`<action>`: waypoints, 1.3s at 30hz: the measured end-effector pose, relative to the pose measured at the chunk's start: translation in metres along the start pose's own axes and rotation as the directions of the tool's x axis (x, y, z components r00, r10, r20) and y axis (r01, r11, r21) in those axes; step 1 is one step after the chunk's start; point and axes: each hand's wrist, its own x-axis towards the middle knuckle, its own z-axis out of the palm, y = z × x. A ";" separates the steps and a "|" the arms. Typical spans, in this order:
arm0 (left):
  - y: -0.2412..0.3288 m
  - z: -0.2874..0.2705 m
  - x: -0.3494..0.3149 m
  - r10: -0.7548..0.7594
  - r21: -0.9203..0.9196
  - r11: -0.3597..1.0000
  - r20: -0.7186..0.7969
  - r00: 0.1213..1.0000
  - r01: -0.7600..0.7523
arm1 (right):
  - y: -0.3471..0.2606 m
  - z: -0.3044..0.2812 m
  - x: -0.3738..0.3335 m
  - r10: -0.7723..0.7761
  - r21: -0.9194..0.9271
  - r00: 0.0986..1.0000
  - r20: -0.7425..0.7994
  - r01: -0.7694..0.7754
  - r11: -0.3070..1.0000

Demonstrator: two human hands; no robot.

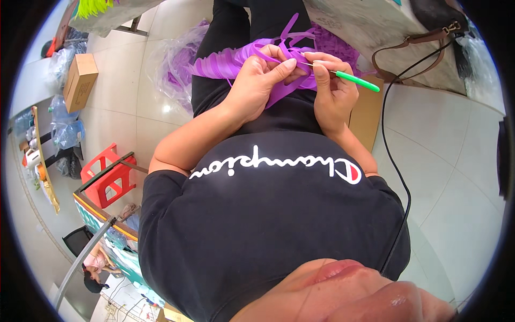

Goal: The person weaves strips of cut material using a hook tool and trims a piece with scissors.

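Note:
Over my lap lies a bundle of flat purple ribbon strips (217, 65), with a few loose ends rising above my fingers. My left hand (256, 83) is closed on the ribbon, thumb pressed against the fingers. In my right hand (336, 95) is a slim green-handled crochet hook (358, 81), pinched between thumb and fingers. Its thin metal shaft points left to the ribbon by my left thumb. The very tip is too small to make out. Both hands are close together above my thighs.
A clear plastic bag (170, 80) with purple strips lies left of my legs. A flat cardboard piece (367, 110) is at my right. A black cable (387, 145) runs down past a brown-strapped bag (429, 40). Left are a red stool (110, 174) and a cardboard box (80, 83).

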 end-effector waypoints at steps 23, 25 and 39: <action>0.005 0.006 -0.004 0.103 0.194 0.979 -0.217 0.971 -0.061 | 0.003 0.001 0.004 -0.162 -0.355 0.981 0.109 0.191 0.915; 0.003 0.001 -0.004 -0.004 0.203 0.979 -0.142 0.990 0.034 | 0.001 0.002 0.005 -0.153 -0.344 0.983 0.104 0.179 0.922; 0.007 -0.003 -0.006 0.066 0.128 0.990 -0.061 0.996 -0.057 | 0.021 -0.008 0.016 -0.081 -0.450 0.997 -0.009 0.068 0.890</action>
